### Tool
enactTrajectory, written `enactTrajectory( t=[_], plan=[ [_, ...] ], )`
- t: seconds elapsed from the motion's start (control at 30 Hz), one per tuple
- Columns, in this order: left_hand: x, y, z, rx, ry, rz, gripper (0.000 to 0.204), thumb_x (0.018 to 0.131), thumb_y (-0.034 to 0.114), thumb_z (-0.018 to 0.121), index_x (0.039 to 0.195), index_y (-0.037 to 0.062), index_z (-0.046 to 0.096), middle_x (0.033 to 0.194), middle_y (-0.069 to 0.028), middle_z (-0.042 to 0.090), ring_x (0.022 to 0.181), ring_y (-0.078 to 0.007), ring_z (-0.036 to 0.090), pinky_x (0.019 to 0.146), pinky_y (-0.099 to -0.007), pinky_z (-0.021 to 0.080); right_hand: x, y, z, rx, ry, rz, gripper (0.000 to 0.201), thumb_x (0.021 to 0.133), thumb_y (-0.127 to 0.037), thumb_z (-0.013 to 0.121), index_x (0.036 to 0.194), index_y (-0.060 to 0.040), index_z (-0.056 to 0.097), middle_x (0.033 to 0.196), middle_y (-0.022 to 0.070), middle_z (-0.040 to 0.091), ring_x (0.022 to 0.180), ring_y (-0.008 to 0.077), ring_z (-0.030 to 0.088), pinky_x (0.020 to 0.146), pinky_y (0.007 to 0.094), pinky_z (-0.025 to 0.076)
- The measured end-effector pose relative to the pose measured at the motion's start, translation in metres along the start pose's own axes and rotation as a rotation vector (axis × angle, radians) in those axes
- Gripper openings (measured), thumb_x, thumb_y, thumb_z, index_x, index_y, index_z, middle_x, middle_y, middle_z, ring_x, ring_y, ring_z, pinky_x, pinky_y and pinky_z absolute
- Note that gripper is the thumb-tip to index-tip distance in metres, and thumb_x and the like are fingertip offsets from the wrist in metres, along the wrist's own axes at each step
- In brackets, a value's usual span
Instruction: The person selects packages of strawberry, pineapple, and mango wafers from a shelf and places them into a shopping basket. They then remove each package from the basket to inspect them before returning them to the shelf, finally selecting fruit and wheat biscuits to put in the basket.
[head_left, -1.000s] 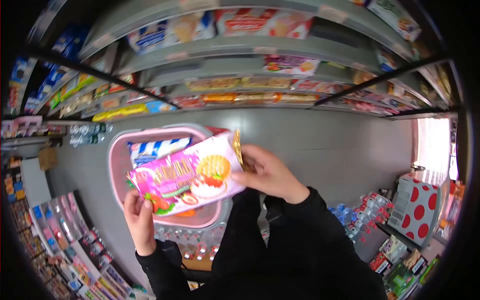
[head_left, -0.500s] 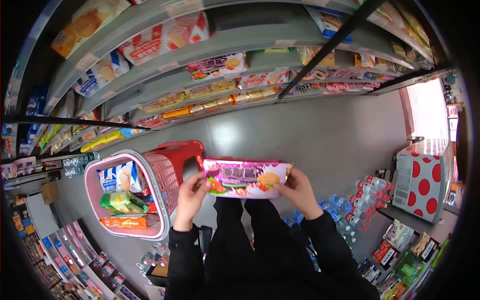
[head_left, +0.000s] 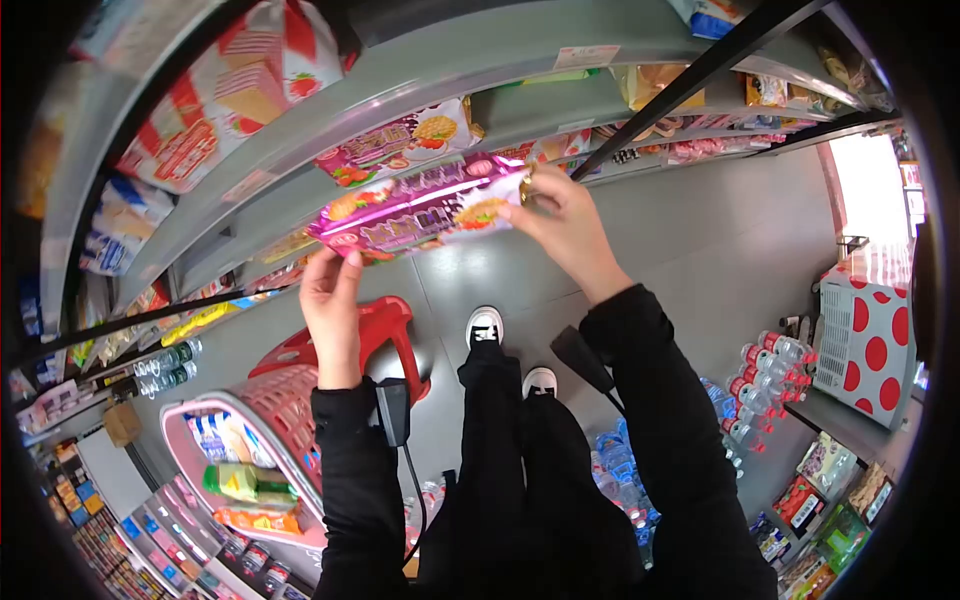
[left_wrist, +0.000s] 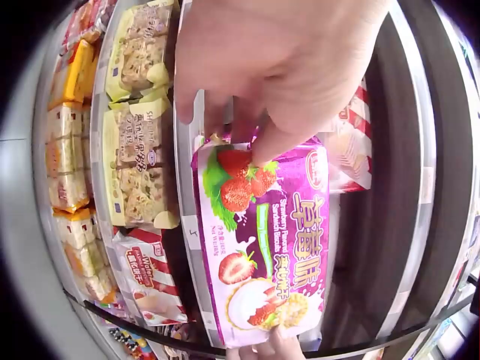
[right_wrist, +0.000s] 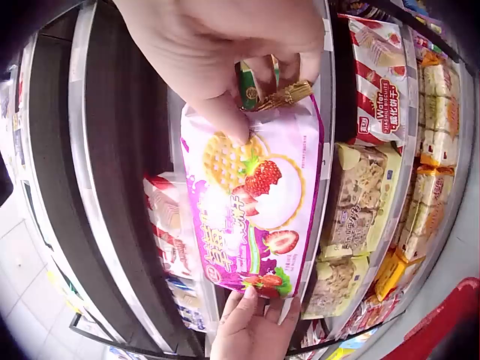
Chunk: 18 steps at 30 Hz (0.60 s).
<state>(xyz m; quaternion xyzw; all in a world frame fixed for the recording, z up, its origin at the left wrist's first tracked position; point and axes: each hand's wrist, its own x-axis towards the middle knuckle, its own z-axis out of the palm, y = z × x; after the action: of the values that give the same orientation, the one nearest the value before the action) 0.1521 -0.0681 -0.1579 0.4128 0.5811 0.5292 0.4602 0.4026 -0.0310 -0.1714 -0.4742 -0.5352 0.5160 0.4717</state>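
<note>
A purple and white packet of strawberry sandwich biscuits (head_left: 415, 222) is held up before the shelves by both hands. My left hand (head_left: 332, 305) pinches its left end between thumb and fingers. At the other end, by the gold crimped edge, my right hand (head_left: 572, 235) grips it with the thumb on the front. The right wrist view shows the pictured strawberries and biscuit on this packet (right_wrist: 259, 195). Close behind it on the shelf lies a similar purple packet (head_left: 395, 145), partly overlapped in the head view.
Shelves of wafer packets (head_left: 235, 90) curve across the top. Below left, a pink basket (head_left: 290, 415) with several snack packs is beside a red stool (head_left: 390, 335). Bottled water (head_left: 765, 385) stands on the floor at right, near a polka-dot box (head_left: 865, 340).
Both hands have carried the biscuit packet from over the basket, past the front of the body, then up and forward to the shelf. The view has turned rightward and nearer the shelves.
</note>
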Motion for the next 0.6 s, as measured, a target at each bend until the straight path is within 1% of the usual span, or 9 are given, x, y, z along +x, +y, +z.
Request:
enactTrajectory(
  t=[0.07,0.1,0.17,0.23,0.3,0.33,0.37,0.43,0.6],
  plan=[
    [0.022,-0.012,0.004,0.024,0.052,0.054,0.02,0.081,0.01,0.057,0.099,0.0015,0.055,0.09,-0.0019,0.058,0.081,-0.0075,0.052,0.074,-0.0196,0.04,0.025,0.016,0.004,-0.084,0.07,-0.1,0.024,0.069,-0.01,0.065,0.086,0.0034,0.056,0.107,0.0174,0.049,0.097,0.0227,0.049,0.077,0.0307,0.041],
    [0.033,-0.017,0.004,0.042,0.027,0.136,0.02,0.081,0.011,0.057,0.099,0.0019,0.055,0.092,-0.0021,0.058,0.083,-0.0075,0.052,0.075,-0.0204,0.039,0.034,0.019,0.006,-0.085,0.085,-0.094,0.024,0.069,-0.01,0.065,0.086,0.0034,0.056,0.107,0.0174,0.049,0.097,0.0227,0.049,0.077,0.0307,0.041],
    [0.049,-0.027,0.003,0.074,0.053,0.203,0.021,0.082,0.011,0.056,0.1,0.002,0.055,0.093,-0.0022,0.058,0.084,-0.0076,0.052,0.077,-0.0216,0.039,0.046,0.02,0.009,-0.277,0.162,-0.125,0.024,0.068,-0.013,0.065,0.086,0.0023,0.057,0.116,0.0235,0.044,0.108,0.031,0.044,0.084,0.0333,0.039],
    [0.058,-0.029,0.002,0.064,0.044,0.202,0.022,0.082,0.011,0.056,0.101,0.0022,0.055,0.095,-0.0023,0.058,0.085,-0.0075,0.051,0.079,-0.0222,0.038,0.057,0.027,0.007,-0.311,0.166,-0.104,0.024,0.068,-0.012,0.064,0.087,0.0011,0.057,0.118,0.0256,0.041,0.112,0.0321,0.041,0.085,0.0333,0.039],
    [0.066,-0.027,0.0,0.063,0.02,0.155,0.016,0.08,0.005,0.056,0.094,-0.002,0.056,0.114,-0.0056,0.045,0.096,-0.0119,0.048,0.083,-0.0255,0.039,0.067,0.031,0.006,-0.194,0.065,-0.146,0.025,0.068,-0.011,0.064,0.09,0.0009,0.058,0.119,0.023,0.041,0.111,0.0311,0.041,0.083,0.0323,0.04],
    [0.069,-0.026,-0.003,0.121,-0.009,0.136,0.015,0.08,0.007,0.057,0.093,-0.0013,0.055,0.104,-0.0049,0.052,0.088,-0.0104,0.05,0.078,-0.0244,0.04,0.072,0.034,0.007,-0.135,0.045,-0.154,0.026,0.069,-0.011,0.064,0.09,0.0021,0.058,0.109,0.0174,0.051,0.099,0.0244,0.051,0.078,0.0295,0.042],
    [0.072,-0.026,-0.004,0.125,-0.013,0.132,0.015,0.08,0.007,0.057,0.093,-0.0013,0.055,0.104,-0.0049,0.052,0.088,-0.0104,0.05,0.078,-0.0244,0.04,0.073,0.035,0.007,-0.132,0.048,-0.15,0.026,0.069,-0.011,0.064,0.09,0.0021,0.058,0.109,0.0174,0.051,0.099,0.0244,0.051,0.078,0.0295,0.042],
    [0.078,-0.026,-0.006,0.12,-0.039,0.111,0.014,0.083,0.012,0.055,0.093,0.0021,0.054,0.083,-0.0005,0.057,0.076,-0.0068,0.049,0.07,-0.0201,0.038,0.075,0.028,0.009,0.064,-0.033,0.101,0.024,0.07,-0.01,0.063,0.089,0.0038,0.057,0.092,0.0106,0.058,0.081,0.0156,0.055,0.072,0.0264,0.043],
    [0.095,-0.024,-0.011,0.141,-0.112,0.108,0.014,0.084,0.012,0.052,0.093,0.0016,0.052,0.081,-0.0023,0.057,0.073,-0.008,0.051,0.068,-0.0212,0.039,0.085,0.034,0.019,0.122,-0.012,0.003,0.023,0.071,-0.008,0.062,0.088,0.0058,0.057,0.079,0.008,0.06,0.07,0.0108,0.053,0.067,0.0253,0.043]
  ],
)
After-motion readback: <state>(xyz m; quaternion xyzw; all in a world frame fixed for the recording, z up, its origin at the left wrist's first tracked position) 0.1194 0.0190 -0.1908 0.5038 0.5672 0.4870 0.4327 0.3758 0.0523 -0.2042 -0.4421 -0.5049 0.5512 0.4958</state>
